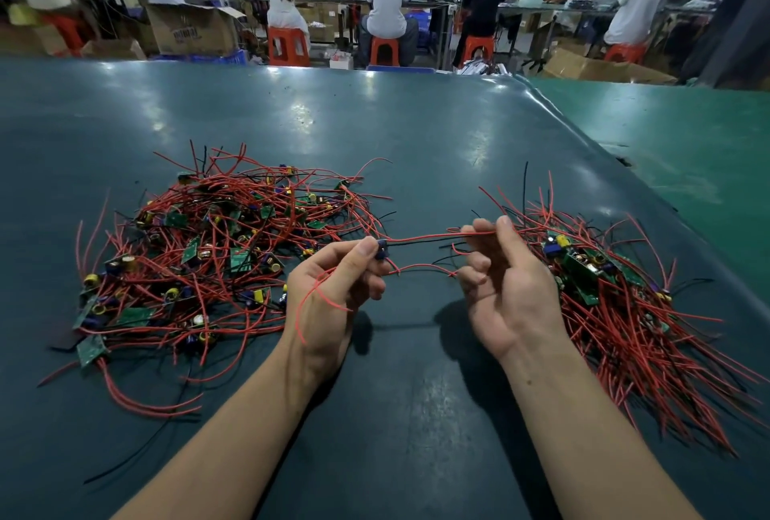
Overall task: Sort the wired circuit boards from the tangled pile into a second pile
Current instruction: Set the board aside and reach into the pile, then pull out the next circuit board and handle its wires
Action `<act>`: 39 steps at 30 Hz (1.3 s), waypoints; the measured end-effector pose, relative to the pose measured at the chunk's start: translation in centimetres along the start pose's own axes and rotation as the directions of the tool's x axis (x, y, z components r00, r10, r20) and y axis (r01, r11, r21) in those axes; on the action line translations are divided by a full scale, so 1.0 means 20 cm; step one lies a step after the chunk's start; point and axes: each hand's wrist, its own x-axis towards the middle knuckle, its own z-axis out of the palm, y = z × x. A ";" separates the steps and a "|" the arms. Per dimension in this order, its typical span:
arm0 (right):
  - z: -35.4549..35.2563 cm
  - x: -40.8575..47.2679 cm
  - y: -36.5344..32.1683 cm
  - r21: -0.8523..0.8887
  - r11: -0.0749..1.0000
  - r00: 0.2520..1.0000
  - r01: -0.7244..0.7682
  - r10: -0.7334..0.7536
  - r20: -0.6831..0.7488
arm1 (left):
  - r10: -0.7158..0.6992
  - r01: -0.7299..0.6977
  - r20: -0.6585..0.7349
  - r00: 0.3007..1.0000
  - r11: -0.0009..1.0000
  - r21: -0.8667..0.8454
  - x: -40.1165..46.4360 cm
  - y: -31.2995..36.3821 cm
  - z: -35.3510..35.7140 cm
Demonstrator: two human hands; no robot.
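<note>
On the left of the dark teal, glossy worktable [375, 123] lies the tangled pile [216, 252] of small green circuit boards with yellow and blue components, knotted through with thin red and black wires that splay out on every side. Just right of it, lifted off the table, the left hand [329, 290] pinches a small blue-bodied board [382, 249] between thumb and forefinger, the other fingers curled loosely beneath, and a loose red lead [308, 302] droops across the palm toward the wrist. From that board a red wire and a black wire [421, 238] run taut across the gap to the right hand [504, 286], whose thumb and fingertips are closed on their far ends, the lower fingers curled in and catching a second red strand. Beyond that hand, on the right, sits the second pile [616, 290], its boards stacked near the top and its red wires combed mostly one way toward the near table edge. The step in hand looks like straightening one board's leads before laying it down. To do it well, the left pinch should stay firm on the board itself, not on the solder joints, while the right draws the wires straight with only light tension; any strand reaching back into the tangle should be freed before the board crosses over, and it is best laid with its wires parallel to those already sorted.
</note>
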 end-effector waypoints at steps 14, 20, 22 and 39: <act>-0.04 -0.01 -0.02 -0.449 0.767 0.861 0.458 -0.508 0.009 | 0.171 -0.164 -0.270 0.947 0.985 0.050 0.07 -0.02 -0.06; 0.01 -0.11 0.14 -0.658 0.452 0.796 0.602 -0.268 0.543 | 0.129 -0.129 -0.023 0.991 0.992 -0.011 0.04 -0.01 -0.02; 0.02 -0.11 0.13 -0.627 0.522 0.800 0.578 -0.210 0.563 | 0.116 -0.120 0.054 0.992 0.990 0.073 0.02 -0.02 -0.02; 0.02 -0.10 0.14 -0.595 0.783 0.962 0.183 -0.019 0.271 | 0.265 -0.339 0.218 0.939 0.820 0.462 -0.03 -0.07 -0.01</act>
